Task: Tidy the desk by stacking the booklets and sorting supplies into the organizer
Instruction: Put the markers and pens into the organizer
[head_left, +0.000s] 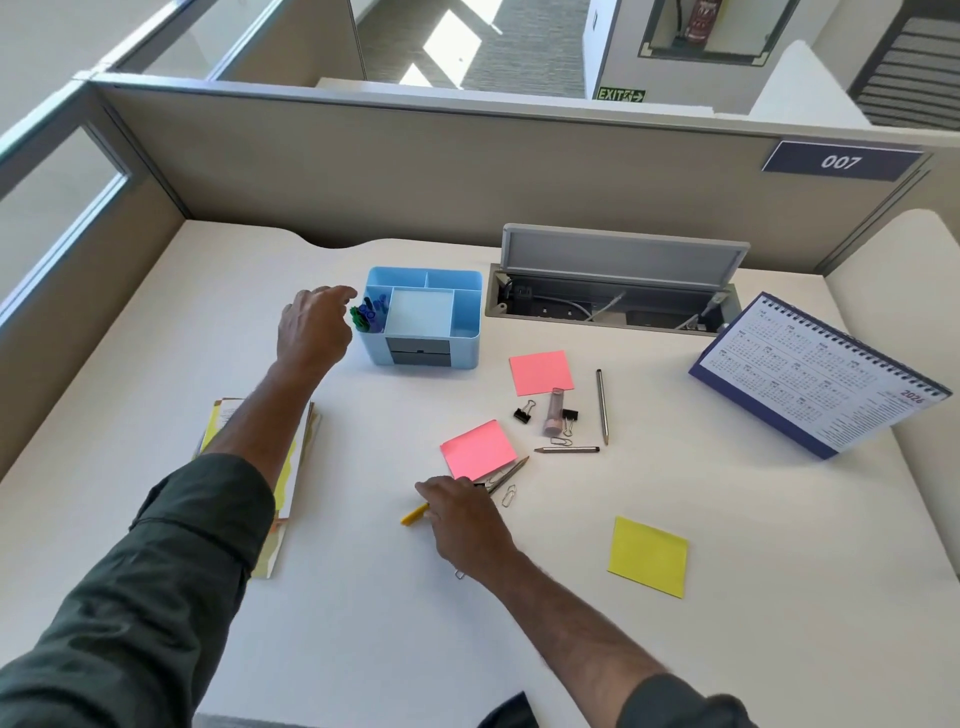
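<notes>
Right hand (467, 525) pinches yellow pen (414, 515); paper clips (508, 494) just beyond knuckles, risk snagging, scattering. Left hand (311, 327) relaxed, empty, beside organizer (423, 358); pens (370, 312) at fingertips, could knock.

Between your left arm and the clutter you have bare table (363, 597) running up to the blue organizer (423, 325). To the right, pink notes (540, 371), binder clips (524, 413) and pencils (602, 405) crowd the middle. The open cable tray (618, 291) and the calendar (821, 374) block the far right; the booklets (291, 467) lie under your left forearm.
</notes>
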